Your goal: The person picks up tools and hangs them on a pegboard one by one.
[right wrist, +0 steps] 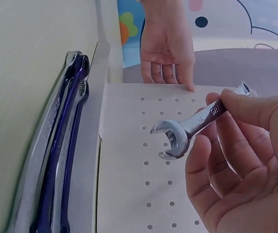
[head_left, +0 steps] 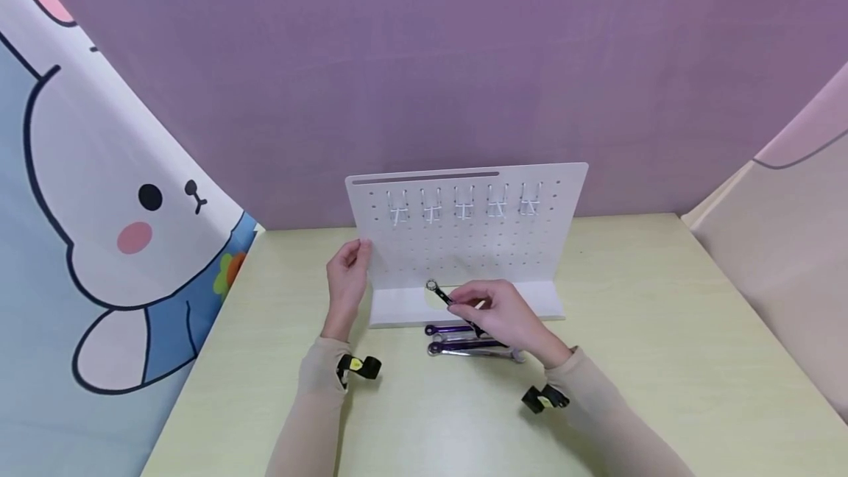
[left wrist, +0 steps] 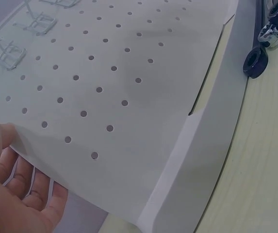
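A combination wrench is pinched between the thumb and fingers of my right hand. It slants in front of the white pegboard, ring end up and to the left in the head view; its silver open end shows large in the right wrist view. My left hand holds the pegboard by its left edge, thumb at the front and the other fingers behind. Below my right hand, several purple and silver wrenches lie side by side on the table, along the front of the board's base.
Several wire hooks stick out in a row across the upper pegboard. The board stands upright on the pale wooden table. A purple curtain hangs behind, and a cloth with a cartoon rabbit borders the left side.
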`<state>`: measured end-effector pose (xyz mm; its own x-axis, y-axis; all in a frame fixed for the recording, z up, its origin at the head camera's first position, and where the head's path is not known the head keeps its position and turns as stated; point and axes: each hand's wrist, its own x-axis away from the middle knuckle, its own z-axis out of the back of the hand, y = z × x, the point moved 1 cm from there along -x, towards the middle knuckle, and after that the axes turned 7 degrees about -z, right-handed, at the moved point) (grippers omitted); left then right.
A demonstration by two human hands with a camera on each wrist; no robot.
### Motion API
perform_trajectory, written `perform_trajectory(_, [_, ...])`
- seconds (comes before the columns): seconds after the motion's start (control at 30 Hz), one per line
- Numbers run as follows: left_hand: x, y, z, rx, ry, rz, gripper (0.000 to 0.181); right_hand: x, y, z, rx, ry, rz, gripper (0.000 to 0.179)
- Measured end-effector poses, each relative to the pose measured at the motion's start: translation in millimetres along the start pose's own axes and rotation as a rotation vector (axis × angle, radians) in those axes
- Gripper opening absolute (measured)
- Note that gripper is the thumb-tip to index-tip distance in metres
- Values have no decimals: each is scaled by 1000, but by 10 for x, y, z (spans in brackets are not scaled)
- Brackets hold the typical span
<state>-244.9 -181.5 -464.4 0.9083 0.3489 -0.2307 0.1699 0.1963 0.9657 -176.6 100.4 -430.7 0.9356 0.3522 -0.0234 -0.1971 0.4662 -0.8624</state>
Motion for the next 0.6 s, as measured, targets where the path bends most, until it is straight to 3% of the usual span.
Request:
perform_trajectory(0.3, [3,-11,1,3,-5,8,35,-61,-84,-50,-66,-6,-22,21])
perform_trajectory(0.6, [5,-13,0,14,-7,-16,34,-143,-140,-93,-99,39,-41,19])
